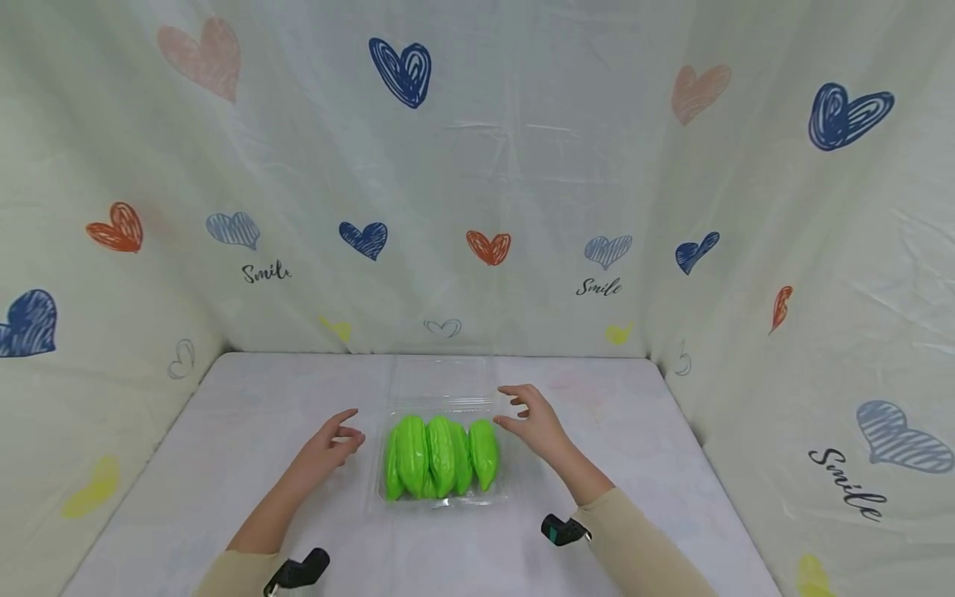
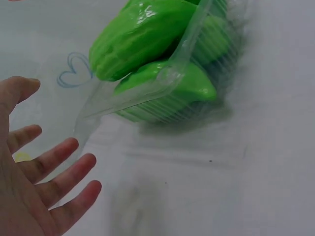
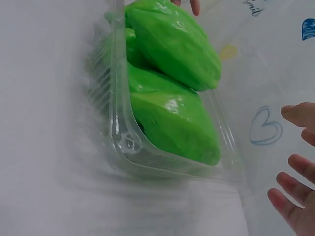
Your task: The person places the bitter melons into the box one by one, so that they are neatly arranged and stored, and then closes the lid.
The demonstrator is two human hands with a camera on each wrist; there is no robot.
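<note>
A clear plastic clamshell box (image 1: 436,503) stands at the middle of the table, its transparent lid (image 1: 442,377) folded back behind it. Several glossy bright-green, ridged, elongated fruits or vegetables (image 1: 442,456) lie side by side inside; their exact kind is unclear. My left hand (image 1: 332,439) hovers left of the box, fingers spread and holding nothing. On the other side, my right hand (image 1: 533,419) is near the box's back right corner, fingers apart and nothing in them. The left wrist view shows a gap between the left fingers (image 2: 64,189) and the box wall (image 2: 142,101).
A white cloth covers the table (image 1: 298,390). Pale curtains (image 1: 507,166) printed with hearts and "Smile" stand at the back and both sides. A black wrist camera (image 1: 298,570) is on the left forearm, another black wrist camera (image 1: 563,529) on the right.
</note>
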